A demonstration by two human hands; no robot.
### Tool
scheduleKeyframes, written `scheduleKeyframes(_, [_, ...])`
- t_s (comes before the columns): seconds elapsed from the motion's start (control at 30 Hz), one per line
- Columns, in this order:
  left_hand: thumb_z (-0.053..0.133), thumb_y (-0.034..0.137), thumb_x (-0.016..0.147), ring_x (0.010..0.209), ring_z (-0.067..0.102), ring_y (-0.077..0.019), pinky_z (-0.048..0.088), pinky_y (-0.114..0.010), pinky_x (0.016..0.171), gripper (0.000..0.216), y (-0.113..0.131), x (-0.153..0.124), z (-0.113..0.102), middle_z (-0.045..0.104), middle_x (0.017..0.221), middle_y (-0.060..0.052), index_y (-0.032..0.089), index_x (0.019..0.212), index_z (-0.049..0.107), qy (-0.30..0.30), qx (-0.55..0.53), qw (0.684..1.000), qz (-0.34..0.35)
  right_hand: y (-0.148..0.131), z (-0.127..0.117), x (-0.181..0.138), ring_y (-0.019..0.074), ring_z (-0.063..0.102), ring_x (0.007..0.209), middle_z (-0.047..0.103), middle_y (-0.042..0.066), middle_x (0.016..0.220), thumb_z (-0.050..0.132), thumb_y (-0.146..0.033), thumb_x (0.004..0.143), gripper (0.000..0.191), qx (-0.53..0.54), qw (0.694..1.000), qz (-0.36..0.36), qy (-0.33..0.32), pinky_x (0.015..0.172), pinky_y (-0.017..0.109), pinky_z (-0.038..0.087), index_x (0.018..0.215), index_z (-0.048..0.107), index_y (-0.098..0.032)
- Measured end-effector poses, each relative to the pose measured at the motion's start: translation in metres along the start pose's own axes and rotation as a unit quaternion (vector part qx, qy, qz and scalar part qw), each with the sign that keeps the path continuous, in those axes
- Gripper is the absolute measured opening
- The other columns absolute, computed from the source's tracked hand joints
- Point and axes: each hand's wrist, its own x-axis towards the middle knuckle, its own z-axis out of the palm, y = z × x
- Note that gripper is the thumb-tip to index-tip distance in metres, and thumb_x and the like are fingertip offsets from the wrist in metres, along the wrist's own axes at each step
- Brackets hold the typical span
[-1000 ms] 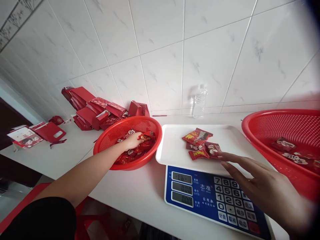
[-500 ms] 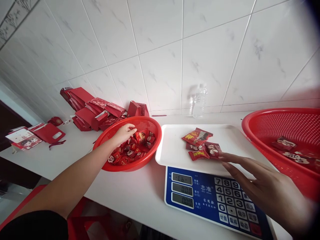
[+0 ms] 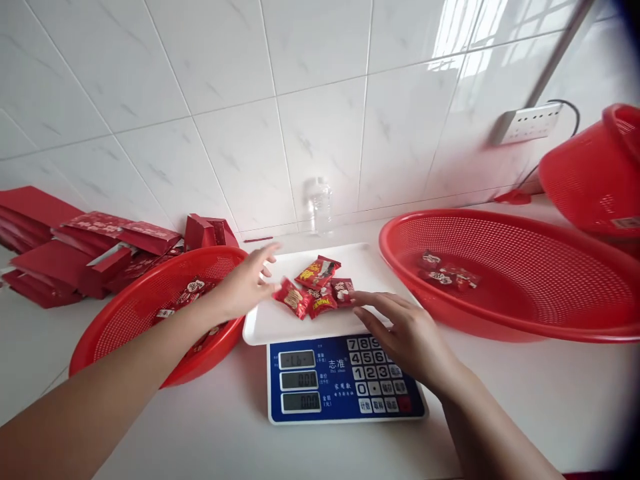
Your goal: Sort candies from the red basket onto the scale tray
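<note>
Several red wrapped snack packets [image 3: 319, 272] lie in a small pile on the white tray [image 3: 270, 325] of a weighing scale [image 3: 345, 387]. My left hand [image 3: 250, 280] is over the tray's left edge, fingers apart and empty. Just right of its fingertips sits a tilted red packet [image 3: 293, 298]. At the pile's right side, my right hand [image 3: 407, 333] reaches in over the keypad with extended fingers. Its fingertips are at the edge of a dark red packet [image 3: 343, 292], touching or nearly so, without gripping it.
Left of the scale stands a red basket [image 3: 110, 333] with wrapped packets. A larger red basket [image 3: 500, 320] with a few packets is on the right. Behind are a clear bottle [image 3: 323, 207], folded red boxes [image 3: 55, 267], a power strip [image 3: 530, 125] and another red basket [image 3: 590, 173].
My left hand has moved right from inside the left basket to the tray, where another red packet now lies. My right hand stays beside the pile. The view has turned right.
</note>
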Motion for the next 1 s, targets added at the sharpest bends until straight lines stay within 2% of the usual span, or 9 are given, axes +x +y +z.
scheduleKeyframes(0.1, [0.052, 0.039, 0.085, 0.137, 0.032, -0.0282, 0.028, -0.047, 0.111, 0.058, 0.007, 0.005, 0.026, 0.036, 0.147, -0.012, 0.025, 0.139, 0.035, -0.055, 0.09, 0.994, 0.016, 0.0, -0.001, 0.0, 0.0183, 0.068, 0.079, 0.074, 0.005, 0.09, 0.047, -0.025, 0.093, 0.02, 0.008, 1.0, -0.004, 0.003, 0.062, 0.029, 0.054, 0.102, 0.065, -0.022])
scheduleKeyframes(0.3, [0.041, 0.064, 0.087, 0.145, 0.004, -0.0317, 0.013, -0.053, 0.115, 0.073, 0.027, 0.014, 0.07, 0.013, 0.158, -0.013, 0.025, 0.146, 0.023, -0.142, 0.095, 0.985, 0.033, -0.001, -0.004, 0.001, 0.0189, 0.068, 0.08, 0.073, 0.007, 0.091, 0.046, -0.025, 0.094, 0.022, 0.02, 1.0, -0.003, -0.007, 0.066, 0.032, 0.054, 0.103, 0.065, -0.02])
scheduleKeyframes(0.43, [0.044, 0.061, 0.087, 0.144, 0.006, -0.0352, 0.01, -0.059, 0.113, 0.063, 0.027, 0.024, 0.09, 0.022, 0.155, -0.011, 0.028, 0.14, 0.038, -0.156, 0.153, 0.971, 0.094, 0.0, -0.004, 0.003, 0.0194, 0.069, 0.078, 0.074, 0.006, 0.089, 0.045, -0.026, 0.094, 0.023, -0.001, 1.0, 0.001, 0.002, 0.065, 0.033, 0.054, 0.102, 0.065, -0.02])
scheduleKeyframes(0.6, [0.052, 0.05, 0.088, 0.135, 0.03, -0.0339, 0.023, -0.057, 0.109, 0.041, 0.024, 0.027, 0.094, 0.045, 0.138, -0.012, 0.026, 0.121, 0.059, -0.12, 0.172, 0.966, 0.155, 0.004, -0.001, 0.002, 0.0191, 0.07, 0.076, 0.075, 0.005, 0.09, 0.045, -0.029, 0.093, 0.023, -0.028, 0.999, 0.002, 0.027, 0.063, 0.03, 0.054, 0.099, 0.066, -0.022])
scheduleKeyframes(0.7, [0.044, 0.046, 0.093, 0.131, 0.038, -0.0274, 0.027, -0.048, 0.11, 0.04, 0.025, 0.026, 0.074, 0.05, 0.133, -0.012, 0.023, 0.123, 0.056, -0.102, 0.118, 0.972, 0.177, 0.006, 0.001, -0.001, 0.019, 0.07, 0.076, 0.075, 0.004, 0.09, 0.047, -0.033, 0.092, 0.024, -0.032, 0.999, 0.001, 0.036, 0.062, 0.028, 0.053, 0.1, 0.067, -0.023])
scheduleKeyframes(0.77, [0.041, 0.044, 0.095, 0.129, 0.041, -0.0217, 0.03, -0.039, 0.11, 0.039, 0.019, 0.024, 0.048, 0.051, 0.134, -0.01, 0.022, 0.125, 0.052, -0.077, 0.083, 0.985, 0.133, 0.006, 0.002, -0.002, 0.0189, 0.07, 0.073, 0.075, 0.004, 0.09, 0.048, -0.037, 0.091, 0.026, -0.039, 0.998, 0.007, 0.043, 0.059, 0.027, 0.052, 0.1, 0.068, -0.023])
scheduleKeyframes(0.83, [0.043, 0.043, 0.093, 0.129, 0.042, -0.0182, 0.031, -0.031, 0.109, 0.037, 0.002, 0.017, 0.013, 0.049, 0.137, -0.006, 0.024, 0.124, 0.052, -0.035, 0.089, 0.995, 0.008, 0.006, 0.001, -0.003, 0.0183, 0.069, 0.066, 0.075, 0.004, 0.088, 0.047, -0.041, 0.091, 0.029, -0.042, 0.998, 0.01, 0.048, 0.056, 0.027, 0.051, 0.099, 0.069, -0.024])
scheduleKeyframes(0.9, [0.045, 0.043, 0.09, 0.13, 0.042, -0.0222, 0.031, -0.035, 0.107, 0.04, -0.023, 0.002, -0.027, 0.048, 0.14, -0.009, 0.022, 0.124, 0.051, -0.005, 0.118, 0.99, -0.077, 0.006, 0.001, -0.003, 0.0176, 0.068, 0.059, 0.075, 0.003, 0.087, 0.045, -0.044, 0.091, 0.031, -0.044, 0.998, 0.011, 0.048, 0.053, 0.027, 0.05, 0.097, 0.069, -0.024])
scheduleKeyframes(1.0, [0.062, 0.047, 0.074, 0.11, 0.058, -0.0329, 0.043, -0.042, 0.093, 0.038, -0.069, -0.033, -0.083, 0.067, 0.109, -0.013, 0.019, 0.099, 0.062, -0.016, 0.153, 0.964, -0.216, 0.01, 0.003, -0.006, 0.0175, 0.065, 0.051, 0.074, 0.003, 0.084, 0.044, -0.048, 0.091, 0.034, -0.058, 0.997, 0.011, 0.049, 0.051, 0.028, 0.05, 0.096, 0.069, -0.026])
